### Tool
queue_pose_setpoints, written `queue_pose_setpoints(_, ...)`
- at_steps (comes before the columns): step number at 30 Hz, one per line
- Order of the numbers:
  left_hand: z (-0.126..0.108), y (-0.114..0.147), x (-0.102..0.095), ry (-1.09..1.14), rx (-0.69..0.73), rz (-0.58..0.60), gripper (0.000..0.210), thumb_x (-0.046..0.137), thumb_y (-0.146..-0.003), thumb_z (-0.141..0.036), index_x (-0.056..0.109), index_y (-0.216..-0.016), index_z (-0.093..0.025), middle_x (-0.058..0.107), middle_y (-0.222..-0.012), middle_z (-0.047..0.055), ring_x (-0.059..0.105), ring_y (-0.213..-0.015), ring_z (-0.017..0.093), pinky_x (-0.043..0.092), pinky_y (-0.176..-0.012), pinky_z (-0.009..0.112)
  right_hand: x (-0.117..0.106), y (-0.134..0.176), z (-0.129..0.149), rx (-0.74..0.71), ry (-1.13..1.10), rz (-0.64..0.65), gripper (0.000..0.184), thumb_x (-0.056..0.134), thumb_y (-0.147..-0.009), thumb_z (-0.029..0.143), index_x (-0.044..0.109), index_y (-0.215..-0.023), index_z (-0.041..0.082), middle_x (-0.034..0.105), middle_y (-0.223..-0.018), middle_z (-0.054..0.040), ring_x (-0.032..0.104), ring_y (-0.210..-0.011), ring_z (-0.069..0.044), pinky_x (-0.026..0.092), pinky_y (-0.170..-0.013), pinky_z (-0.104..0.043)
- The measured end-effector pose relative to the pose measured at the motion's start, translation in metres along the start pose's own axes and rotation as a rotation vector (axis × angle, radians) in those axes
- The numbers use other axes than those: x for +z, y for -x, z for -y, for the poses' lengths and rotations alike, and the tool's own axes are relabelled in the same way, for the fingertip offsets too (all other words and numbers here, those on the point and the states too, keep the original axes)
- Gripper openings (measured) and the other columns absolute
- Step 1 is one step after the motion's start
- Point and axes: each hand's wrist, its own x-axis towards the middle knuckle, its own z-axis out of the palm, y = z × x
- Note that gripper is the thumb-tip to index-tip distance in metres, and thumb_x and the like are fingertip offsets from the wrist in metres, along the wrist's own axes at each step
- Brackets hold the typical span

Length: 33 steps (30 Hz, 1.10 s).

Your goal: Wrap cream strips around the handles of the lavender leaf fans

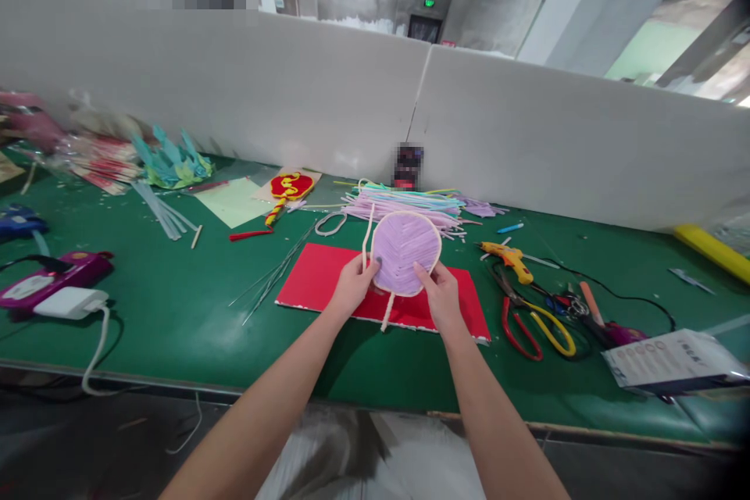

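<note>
Between my two hands is a round lilac fan with a cream edging and a short cream handle pointing down toward me. Its face is covered in slanting rows of what look like fuzzy stems. My left hand grips the fan's left edge, and a loose cream strip rises beside its fingers. On the opposite edge, my right hand is closed with its thumb on the lilac face. Underneath lies a red board, partly hidden by the hands and fan.
A pile of pastel pipe cleaners lies behind the fan. To the right are a yellow glue gun, pliers and a white box. A red-and-yellow fan, thin wires and a purple power strip are leftward.
</note>
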Motion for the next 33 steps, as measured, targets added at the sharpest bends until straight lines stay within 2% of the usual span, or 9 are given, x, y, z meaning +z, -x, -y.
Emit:
queue_pose_setpoints(5,-0.008,0.002,0.001,0.145,-0.076,-0.032,0.047,0.050,-0.072,-0.055,0.057,-0.093,-0.013,0.061,-0.062,0.002,0.060,-0.056,0.016,0.050,-0.048,0.026,-0.001,-0.003,-0.004,0.082,-0.194,-0.054,0.041,0.066,-0.067,0.030,0.060,-0.106,0.019,0.066,-0.103,-0.0041,0.058,-0.097,-0.022,0.045,-0.086,-0.040)
queue_pose_setpoints(10,-0.016,0.002,0.000,0.203,-0.052,-0.033,0.050,0.050,-0.073,-0.054,0.058,-0.098,-0.012,0.065,-0.079,0.008,0.062,-0.065,0.017,0.052,-0.055,0.027,-0.003,-0.006,0.000,0.154,-0.328,-0.105,0.045,0.067,-0.066,0.030,0.057,-0.110,0.023,0.065,-0.104,-0.0020,0.060,-0.096,-0.020,0.049,-0.081,-0.036)
queue_pose_setpoints(14,-0.011,0.002,0.001,0.165,-0.070,-0.022,0.044,0.058,-0.068,-0.051,0.060,-0.090,-0.013,0.063,-0.071,0.004,0.060,-0.062,0.015,0.051,-0.055,0.027,-0.003,-0.006,0.002,0.201,-0.342,-0.070,0.044,0.067,-0.066,0.029,0.058,-0.109,0.023,0.067,-0.101,-0.0011,0.062,-0.091,-0.020,0.051,-0.078,-0.035)
queue_pose_setpoints(18,-0.002,-0.001,0.001,0.056,-0.024,-0.033,0.036,0.064,-0.064,-0.046,0.061,-0.078,-0.013,0.057,-0.061,-0.001,0.054,-0.057,0.011,0.047,-0.056,0.023,0.000,-0.003,0.002,0.235,-0.331,-0.018,0.044,0.068,-0.065,0.028,0.059,-0.108,0.022,0.069,-0.095,-0.0015,0.063,-0.086,-0.021,0.052,-0.077,-0.036)
queue_pose_setpoints(25,-0.004,0.001,-0.001,-0.115,0.044,0.046,0.037,0.062,-0.065,-0.047,0.062,-0.078,-0.012,0.059,-0.065,0.001,0.051,-0.059,0.012,0.043,-0.055,0.023,0.001,-0.002,0.004,0.258,-0.301,-0.003,0.042,0.069,-0.064,0.029,0.061,-0.104,0.020,0.069,-0.093,-0.0017,0.063,-0.086,-0.022,0.052,-0.077,-0.036)
queue_pose_setpoints(33,-0.003,0.001,-0.001,-0.052,0.051,0.042,0.034,0.063,-0.065,-0.044,0.061,-0.078,-0.013,0.060,-0.068,0.001,0.054,-0.064,0.013,0.045,-0.059,0.024,0.002,-0.001,0.005,0.267,-0.302,0.023,0.045,0.069,-0.064,0.031,0.060,-0.106,0.021,0.069,-0.096,-0.0019,0.063,-0.089,-0.023,0.052,-0.077,-0.037)
